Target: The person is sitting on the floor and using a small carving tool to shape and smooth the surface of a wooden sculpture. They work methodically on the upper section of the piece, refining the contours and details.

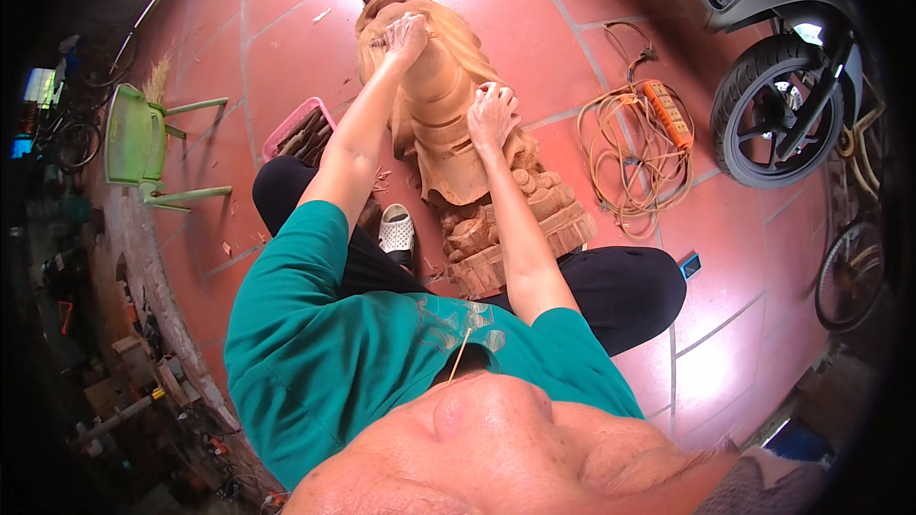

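A carved wooden statue [450, 138] lies on the red tiled floor between my legs. Its narrow end points away from me, and the blocky carved base [520, 243] is close to my body. My left hand [405, 38] is closed over the far part, its fingers curled against the wood; whether anything small is under them I cannot make out. Nearer and to the right, my right hand [493, 116] grips the statue's side with bent fingers. Both forearms are bare below green sleeves.
A pink basket [329, 114] of dark carving tools stands left of the statue, beside a green plastic chair [134, 138]. To the right lie a coiled cord [620, 167] and an orange power strip [668, 114], near a motorbike wheel [780, 113]. Wood chips dot the floor.
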The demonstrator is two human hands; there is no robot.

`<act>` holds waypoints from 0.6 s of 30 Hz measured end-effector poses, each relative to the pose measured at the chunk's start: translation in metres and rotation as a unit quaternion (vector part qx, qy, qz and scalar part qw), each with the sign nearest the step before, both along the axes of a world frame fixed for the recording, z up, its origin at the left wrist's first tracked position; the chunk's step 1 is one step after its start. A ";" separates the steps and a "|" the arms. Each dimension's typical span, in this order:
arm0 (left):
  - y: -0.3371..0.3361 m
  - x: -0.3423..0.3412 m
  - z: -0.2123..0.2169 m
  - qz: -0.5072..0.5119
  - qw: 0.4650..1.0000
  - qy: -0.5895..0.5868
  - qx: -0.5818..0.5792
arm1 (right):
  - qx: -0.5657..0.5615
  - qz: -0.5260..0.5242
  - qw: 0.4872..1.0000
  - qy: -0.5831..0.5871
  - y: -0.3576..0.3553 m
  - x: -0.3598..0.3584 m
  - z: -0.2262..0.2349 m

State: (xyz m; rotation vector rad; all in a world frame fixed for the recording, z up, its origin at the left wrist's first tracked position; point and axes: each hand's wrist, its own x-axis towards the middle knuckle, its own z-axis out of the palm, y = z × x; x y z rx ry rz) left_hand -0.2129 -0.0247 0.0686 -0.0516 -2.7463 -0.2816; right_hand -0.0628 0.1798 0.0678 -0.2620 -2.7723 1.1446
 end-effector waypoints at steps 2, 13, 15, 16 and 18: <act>-0.006 -0.010 -0.001 0.018 0.998 -0.057 0.012 | 0.004 0.000 1.000 0.000 -0.001 0.000 0.000; -0.030 0.029 -0.003 0.088 0.990 -0.052 0.099 | 0.013 -0.006 1.000 0.009 -0.001 0.003 -0.001; -0.032 0.036 -0.002 0.109 0.987 -0.076 0.095 | 0.018 -0.009 1.000 0.009 0.002 -0.001 0.001; -0.032 0.040 -0.002 0.119 0.985 -0.087 0.095 | 0.020 -0.012 1.000 0.008 0.002 -0.001 0.001; -0.036 0.050 -0.001 0.138 0.981 -0.105 0.090 | 0.021 -0.012 1.000 0.007 0.001 0.001 0.000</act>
